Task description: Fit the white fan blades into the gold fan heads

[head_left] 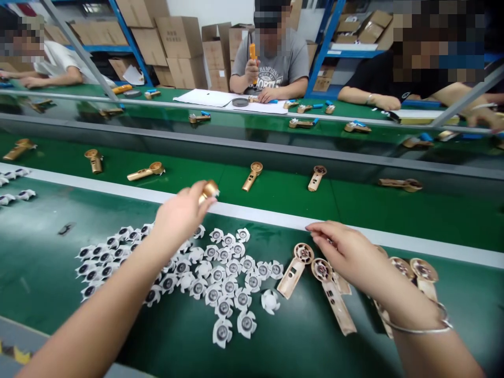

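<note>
My left hand (185, 210) is closed round a gold fan housing (210, 190), held over the white strip by the belt; a bit of white shows at its end. Below my left forearm lie many white fan blades (218, 274), most with the dark round hub facing up. My right hand (334, 244) hovers with fingers stretched and slightly curled, holding nothing that I can see. Beneath and beside it several gold housing halves (331, 299) lie on the green table, open side up. Another housing half (295, 268) rests between them and the blades.
A green belt (283, 189) beyond the white strip (271, 219) carries several gold housings (252, 176). Behind a metal rail, co-workers sit at another green bench; one person (271, 63) holds a yellow electric screwdriver (252, 55). Cardboard boxes (181, 47) stand on and by blue shelves.
</note>
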`<action>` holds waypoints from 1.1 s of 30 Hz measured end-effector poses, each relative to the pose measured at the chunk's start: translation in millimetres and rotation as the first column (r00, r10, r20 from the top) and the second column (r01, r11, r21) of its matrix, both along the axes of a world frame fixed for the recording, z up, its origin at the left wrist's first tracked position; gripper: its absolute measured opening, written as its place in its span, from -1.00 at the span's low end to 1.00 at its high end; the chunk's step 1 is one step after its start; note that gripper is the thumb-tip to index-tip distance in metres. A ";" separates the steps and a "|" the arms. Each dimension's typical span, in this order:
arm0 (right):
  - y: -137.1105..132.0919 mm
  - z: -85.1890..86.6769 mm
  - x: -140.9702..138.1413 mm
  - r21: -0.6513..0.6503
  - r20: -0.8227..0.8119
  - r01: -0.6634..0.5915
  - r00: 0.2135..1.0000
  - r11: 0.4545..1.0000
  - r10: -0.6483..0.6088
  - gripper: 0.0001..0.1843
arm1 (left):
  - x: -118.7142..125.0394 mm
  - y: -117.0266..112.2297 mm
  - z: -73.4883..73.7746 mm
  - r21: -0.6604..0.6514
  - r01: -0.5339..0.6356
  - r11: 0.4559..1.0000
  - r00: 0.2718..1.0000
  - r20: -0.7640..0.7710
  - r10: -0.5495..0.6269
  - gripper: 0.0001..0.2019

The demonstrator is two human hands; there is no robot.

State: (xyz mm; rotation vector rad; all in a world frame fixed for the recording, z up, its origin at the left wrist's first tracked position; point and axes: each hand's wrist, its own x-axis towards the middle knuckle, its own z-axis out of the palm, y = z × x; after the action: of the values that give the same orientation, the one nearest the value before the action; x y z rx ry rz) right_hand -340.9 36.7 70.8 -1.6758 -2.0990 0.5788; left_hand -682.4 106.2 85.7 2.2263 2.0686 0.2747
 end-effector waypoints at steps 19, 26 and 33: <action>-33.0 -19.2 -62.9 0.008 0.315 -0.240 0.922 0.971 0.226 -0.78 | 126.7 -25.7 5.1 -0.142 0.570 0.809 0.822 0.098 -0.562 -0.68; -73.9 8.8 -34.6 0.155 0.187 -0.062 0.982 0.986 0.032 -0.82 | 160.7 -16.8 1.3 -0.413 0.532 0.739 0.838 0.134 -0.528 -0.53; -77.9 11.8 8.6 -0.113 -0.061 0.296 0.951 0.949 -0.304 -0.84 | 181.2 -42.7 -6.4 -0.500 0.443 0.744 0.882 0.096 -0.461 -0.41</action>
State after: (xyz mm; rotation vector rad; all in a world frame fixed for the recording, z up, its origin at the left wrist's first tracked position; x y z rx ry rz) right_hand -332.3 -41.2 82.5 -1.9488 -1.7387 0.6504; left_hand -501.1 63.5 79.3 2.2774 1.3115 -0.3213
